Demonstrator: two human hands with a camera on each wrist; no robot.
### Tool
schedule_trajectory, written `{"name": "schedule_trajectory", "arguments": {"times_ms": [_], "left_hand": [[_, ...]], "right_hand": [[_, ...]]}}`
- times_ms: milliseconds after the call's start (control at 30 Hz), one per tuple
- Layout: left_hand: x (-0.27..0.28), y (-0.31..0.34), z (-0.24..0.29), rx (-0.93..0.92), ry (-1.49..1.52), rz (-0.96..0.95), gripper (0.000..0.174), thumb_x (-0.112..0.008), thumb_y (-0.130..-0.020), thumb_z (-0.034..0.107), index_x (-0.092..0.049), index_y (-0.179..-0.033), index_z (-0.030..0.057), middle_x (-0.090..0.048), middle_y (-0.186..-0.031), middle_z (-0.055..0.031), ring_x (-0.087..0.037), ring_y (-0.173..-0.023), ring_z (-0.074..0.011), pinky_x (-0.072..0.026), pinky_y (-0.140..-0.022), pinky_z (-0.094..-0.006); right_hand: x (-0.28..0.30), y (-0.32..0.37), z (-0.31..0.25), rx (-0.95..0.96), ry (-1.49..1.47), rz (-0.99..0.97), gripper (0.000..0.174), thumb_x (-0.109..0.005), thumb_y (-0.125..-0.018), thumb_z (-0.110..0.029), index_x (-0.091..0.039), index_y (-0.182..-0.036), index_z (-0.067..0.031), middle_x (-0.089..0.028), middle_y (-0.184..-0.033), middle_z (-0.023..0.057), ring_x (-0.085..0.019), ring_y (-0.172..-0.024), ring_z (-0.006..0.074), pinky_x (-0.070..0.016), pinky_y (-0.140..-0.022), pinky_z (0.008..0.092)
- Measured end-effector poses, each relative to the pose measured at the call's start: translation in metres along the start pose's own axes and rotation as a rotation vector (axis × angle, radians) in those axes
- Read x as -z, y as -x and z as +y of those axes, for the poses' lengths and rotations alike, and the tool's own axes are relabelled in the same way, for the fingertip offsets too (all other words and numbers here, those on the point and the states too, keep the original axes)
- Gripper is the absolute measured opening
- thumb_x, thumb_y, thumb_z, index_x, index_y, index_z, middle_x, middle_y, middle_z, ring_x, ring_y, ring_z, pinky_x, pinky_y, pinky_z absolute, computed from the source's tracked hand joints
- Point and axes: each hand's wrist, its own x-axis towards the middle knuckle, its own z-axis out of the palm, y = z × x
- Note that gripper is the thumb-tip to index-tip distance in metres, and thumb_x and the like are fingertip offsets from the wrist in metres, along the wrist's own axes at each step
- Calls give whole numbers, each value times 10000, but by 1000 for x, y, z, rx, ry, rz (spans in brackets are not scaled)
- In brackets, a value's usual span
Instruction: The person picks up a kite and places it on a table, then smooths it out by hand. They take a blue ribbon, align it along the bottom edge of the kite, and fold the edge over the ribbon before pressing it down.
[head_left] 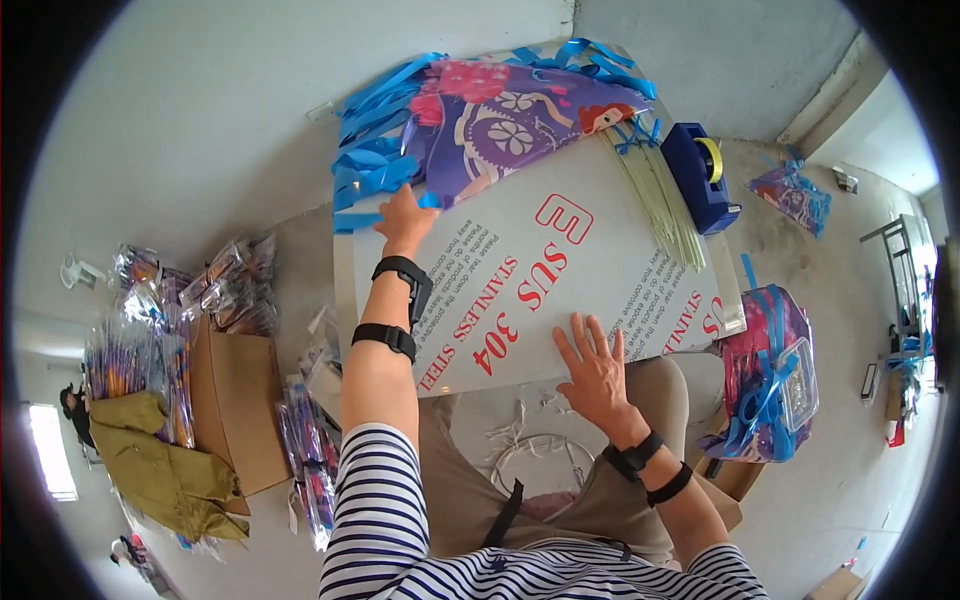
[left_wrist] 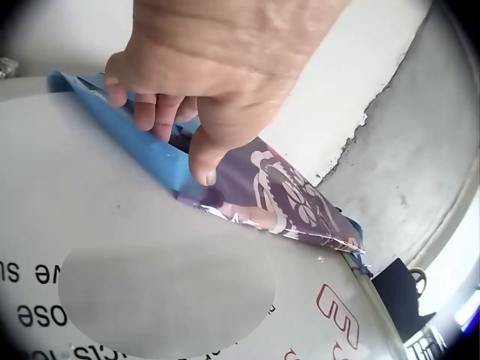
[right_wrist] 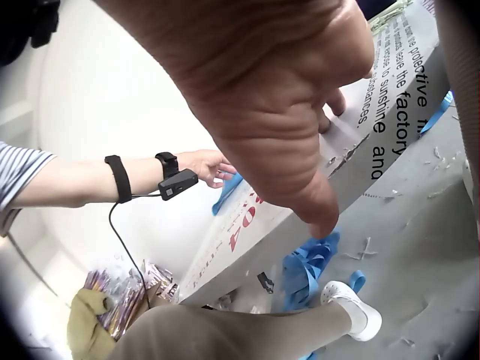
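A purple printed plastic sheet (head_left: 505, 135) with blue ribbons (head_left: 375, 170) along its edge lies across the far side of a white-covered board (head_left: 480, 270). My left hand (head_left: 405, 222) is over the sheet's left corner, where the blue strips bunch up. In the left wrist view, the thumb of my left hand (left_wrist: 217, 97) points down at the purple and blue edge, with its fingers loosely bent and apart above the ribbon. Fingers spread, my right hand (head_left: 597, 375) rests on the board's near edge. In the right wrist view, its thumb hangs past that edge.
On the board's right side stand a blue tape dispenser (head_left: 700, 180) and a bundle of thin pale sticks (head_left: 655, 195). A stack of purple sheets (head_left: 765, 370) with a clear box (head_left: 798, 385) is at the right. Left of the board stands a cardboard box (head_left: 240, 405) beside wrapped bundles.
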Motion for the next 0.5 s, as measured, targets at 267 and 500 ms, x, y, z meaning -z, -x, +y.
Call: {"name": "schedule_trajectory", "arguments": {"times_ms": [267, 500], "left_hand": [[65, 57, -3, -248, 131, -77, 246, -835, -697, 266, -740, -849, 97, -724, -1041, -113, -593, -1114, -359, -424, -839, -530], [122, 223, -14, -405, 741, -478, 171, -760, -731, 115, -646, -791, 4, -606, -710, -23, -548, -715, -77, -470, -694, -271]], "right_hand": [[-3, 1, -2, 2, -39, 51, 947, -883, -688, -231, -437, -1520, -149, -278, -1641, 153, -256, -1510, 393, -256, -1143, 710], [-22, -16, 13, -299, -841, 185, 723, -784, -854, -430, -531, -1408, -40, -625, -1360, 175, -542, -1295, 393, -408, -1064, 549]]}}
